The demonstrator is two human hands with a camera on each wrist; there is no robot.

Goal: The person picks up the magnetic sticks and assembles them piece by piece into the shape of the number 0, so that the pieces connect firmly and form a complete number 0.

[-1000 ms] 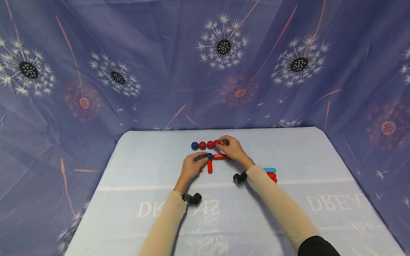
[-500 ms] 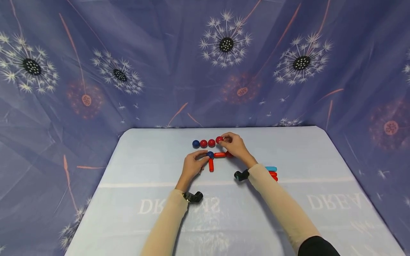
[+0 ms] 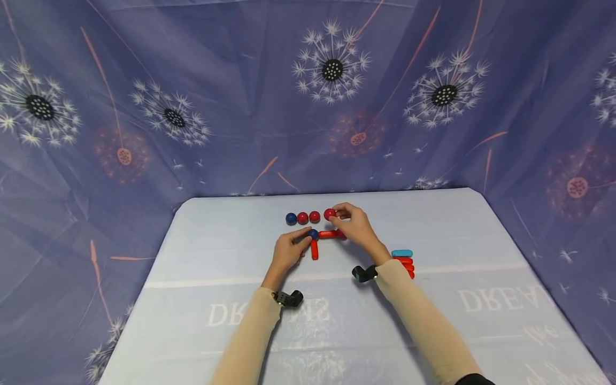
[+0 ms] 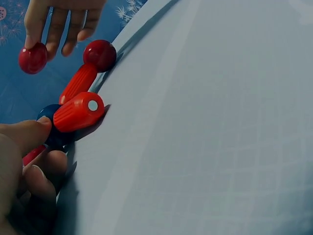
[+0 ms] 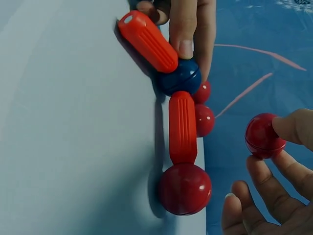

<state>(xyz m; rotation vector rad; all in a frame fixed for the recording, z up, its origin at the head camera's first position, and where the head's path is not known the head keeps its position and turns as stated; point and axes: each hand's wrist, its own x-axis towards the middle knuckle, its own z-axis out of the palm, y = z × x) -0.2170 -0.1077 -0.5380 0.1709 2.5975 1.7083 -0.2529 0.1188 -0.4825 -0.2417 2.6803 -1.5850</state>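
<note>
My left hand (image 3: 287, 251) pinches a blue ball (image 3: 314, 234) between thumb and fingers. Two red rods (image 5: 183, 128) are joined to that ball and point in different directions. One ends in a dark red ball (image 5: 186, 189); the other rod (image 4: 78, 111) has a bare end with a pale round tip. Thumb and fingertips of my right hand (image 3: 357, 224) pinch another red ball (image 5: 265, 135), held apart from the joined pieces and just right of a row of balls.
In the row at the table's back are a loose blue ball (image 3: 291, 218) and two red balls, one (image 3: 315, 216) at its right end. Beside my right forearm lie a light blue rod (image 3: 402, 253) and several red rods (image 3: 405, 261). A patterned cloth (image 3: 240, 107) hangs behind the white table (image 3: 192, 256).
My right hand has lifted the red ball off the row's right end and drawn it a little to the right, leaving a gap. The left hand keeps its pinch on the blue ball.
</note>
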